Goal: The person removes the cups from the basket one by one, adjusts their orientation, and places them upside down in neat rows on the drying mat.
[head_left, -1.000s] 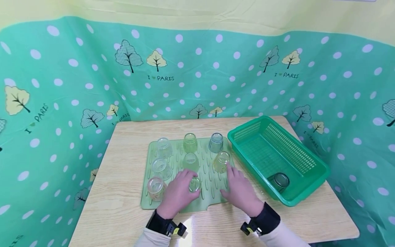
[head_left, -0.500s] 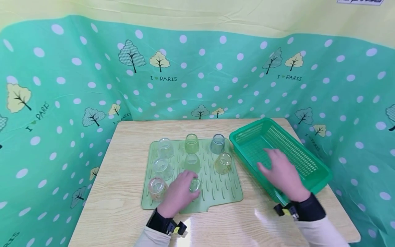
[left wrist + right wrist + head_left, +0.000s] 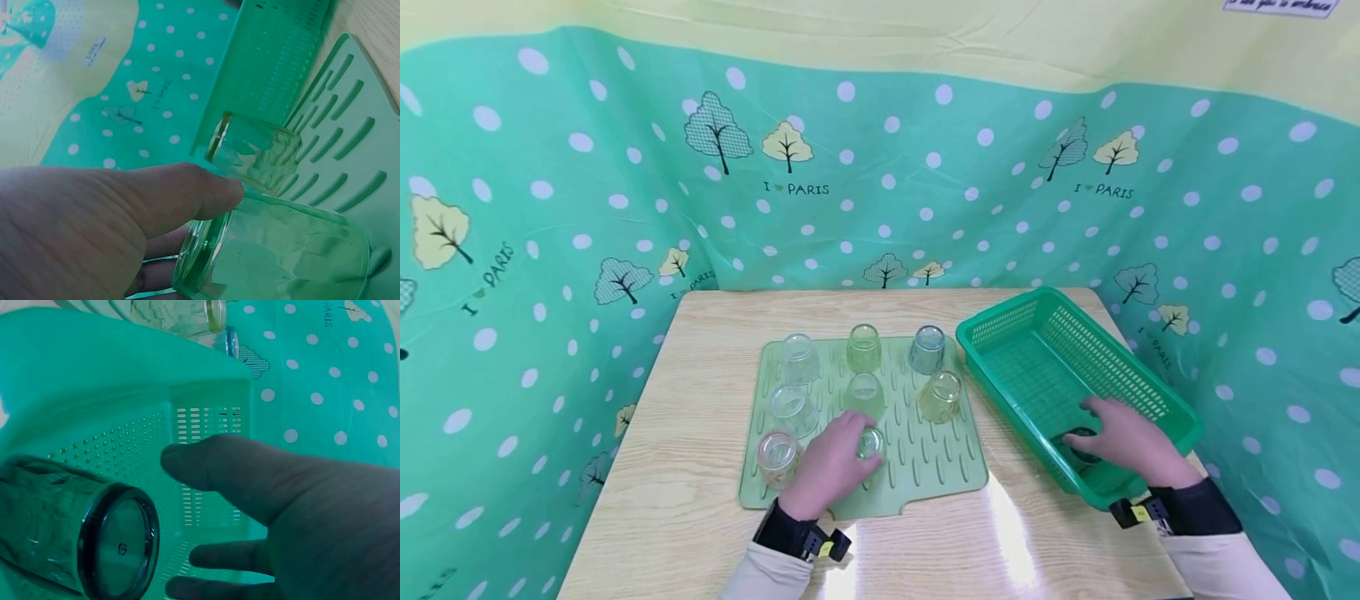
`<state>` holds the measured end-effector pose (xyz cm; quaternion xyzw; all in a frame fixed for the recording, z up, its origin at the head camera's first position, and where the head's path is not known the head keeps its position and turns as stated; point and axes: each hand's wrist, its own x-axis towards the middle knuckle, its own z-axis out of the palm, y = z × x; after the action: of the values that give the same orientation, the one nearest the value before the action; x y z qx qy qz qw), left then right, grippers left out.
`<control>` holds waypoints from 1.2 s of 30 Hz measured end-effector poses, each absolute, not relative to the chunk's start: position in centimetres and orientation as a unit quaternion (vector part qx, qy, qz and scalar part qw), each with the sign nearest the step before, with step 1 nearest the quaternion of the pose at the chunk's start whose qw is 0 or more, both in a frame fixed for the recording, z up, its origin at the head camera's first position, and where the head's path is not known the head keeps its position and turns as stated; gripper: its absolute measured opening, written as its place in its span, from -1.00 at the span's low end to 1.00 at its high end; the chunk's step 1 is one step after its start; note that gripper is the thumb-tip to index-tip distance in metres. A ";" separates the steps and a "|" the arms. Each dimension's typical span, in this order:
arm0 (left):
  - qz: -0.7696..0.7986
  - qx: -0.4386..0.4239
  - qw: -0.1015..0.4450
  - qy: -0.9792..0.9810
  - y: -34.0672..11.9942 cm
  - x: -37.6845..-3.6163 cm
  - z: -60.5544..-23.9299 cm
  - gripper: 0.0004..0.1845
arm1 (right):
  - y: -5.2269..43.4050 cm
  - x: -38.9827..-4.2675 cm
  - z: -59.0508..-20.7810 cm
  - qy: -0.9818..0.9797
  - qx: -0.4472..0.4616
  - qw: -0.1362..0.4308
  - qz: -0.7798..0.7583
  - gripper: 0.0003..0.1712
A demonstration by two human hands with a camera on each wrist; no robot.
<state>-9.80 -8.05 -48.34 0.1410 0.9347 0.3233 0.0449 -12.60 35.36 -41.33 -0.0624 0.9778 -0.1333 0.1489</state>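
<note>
My left hand (image 3: pixel 827 471) holds an upside-down pale green glass (image 3: pixel 870 443) on the green draining mat (image 3: pixel 947 462). In the left wrist view, the thumb lies along one side of that glass (image 3: pixel 294 250) and the fingers go behind it. Inside the green basket (image 3: pixel 1022 367), my right hand (image 3: pixel 1131 437) hovers at a dark glass (image 3: pixel 1078 457). The right wrist view shows the dark glass (image 3: pixel 44 525) base up, with thumb and fingers (image 3: pixel 228 555) spread apart just short of it. A yellowish glass (image 3: pixel 940 397) stands upside down beyond the left hand.
More upturned glasses share the mat: a blue glass (image 3: pixel 927 350), a green glass (image 3: pixel 865 348), a pinkish glass (image 3: pixel 777 458) and several pale ones. The basket's raised rim stands right of the mat on the wooden table (image 3: pixel 655 450). A patterned curtain (image 3: pixel 880 208) hangs behind.
My right hand has moved right from the yellowish glass, over the basket and down to the dark glass. The left hand stays on the pale green glass.
</note>
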 end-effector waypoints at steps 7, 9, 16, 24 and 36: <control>0.335 0.123 0.063 0.932 -8.3 -9.9 -48.3 -0.44 | 35.5 -12.8 -41.8 0.970 -0.080 0.181 -0.138 -0.23; 0.337 0.119 0.066 0.932 -8.3 -9.9 -48.3 -0.43 | 35.5 -12.7 -42.1 0.970 -0.085 0.180 -0.137 -0.27; 0.340 0.127 0.065 0.930 -8.4 -9.9 -48.4 -0.42 | 35.6 -12.8 -42.4 0.971 -0.100 0.173 -0.133 -0.38; 0.332 0.144 0.068 0.930 -8.8 -10.4 -48.2 -0.39 | 36.0 -14.7 -41.7 0.980 -0.061 0.127 -0.142 -0.44; 0.327 0.194 0.067 0.922 -8.5 -10.8 -48.6 -0.31 | 37.8 -18.7 -42.6 0.985 -0.054 0.118 -0.115 -0.40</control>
<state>-10.84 -8.51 -48.60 0.1944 0.9223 0.3272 0.0669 -18.70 37.81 -42.61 -0.0542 0.9849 -0.1149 0.1179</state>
